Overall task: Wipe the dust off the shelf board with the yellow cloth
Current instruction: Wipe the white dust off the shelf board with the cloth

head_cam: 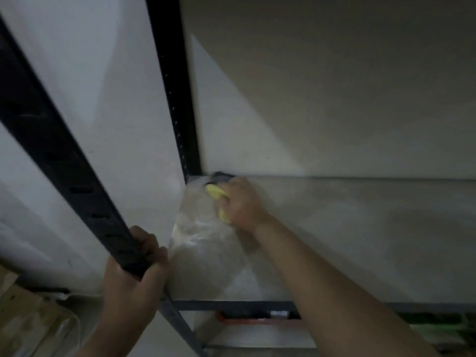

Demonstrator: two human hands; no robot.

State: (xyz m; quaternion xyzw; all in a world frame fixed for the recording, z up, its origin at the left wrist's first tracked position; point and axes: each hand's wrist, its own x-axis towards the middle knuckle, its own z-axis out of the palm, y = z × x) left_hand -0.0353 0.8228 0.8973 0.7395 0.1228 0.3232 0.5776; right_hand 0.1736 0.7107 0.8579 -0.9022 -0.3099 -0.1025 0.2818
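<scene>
At the far left, stacked pale wooden boards (pixel 23 315) are seen low down, beside the white wall. Next, the black perforated metal front upright (pixel 64 155) of the rack is clamped by the left hand (pixel 134 274), its grip wrapped fully around the post just above the shelf's front corner; this hold is judged to steady the body and the rack while the other arm reaches deep.

Further right, the pale grey dusty shelf board (pixel 360 240) is crossed by the right forearm. A shinier, streaked patch (pixel 203 243) is seen along the board's left end, running from the front edge to the back corner, so that strip is judged already wiped, while the wide area to the right looks dull and untouched.

The crumpled yellow cloth (pixel 217 194) is pressed onto the board in the back left corner, just beside the black rear upright (pixel 177 99), and is mostly covered by the right hand (pixel 242 204). That grip is closed down on the cloth, palm flat, presumably so that pressure is spread and dust is dragged out of the corner. A small dark shape behind the cloth cannot be identified.
</scene>
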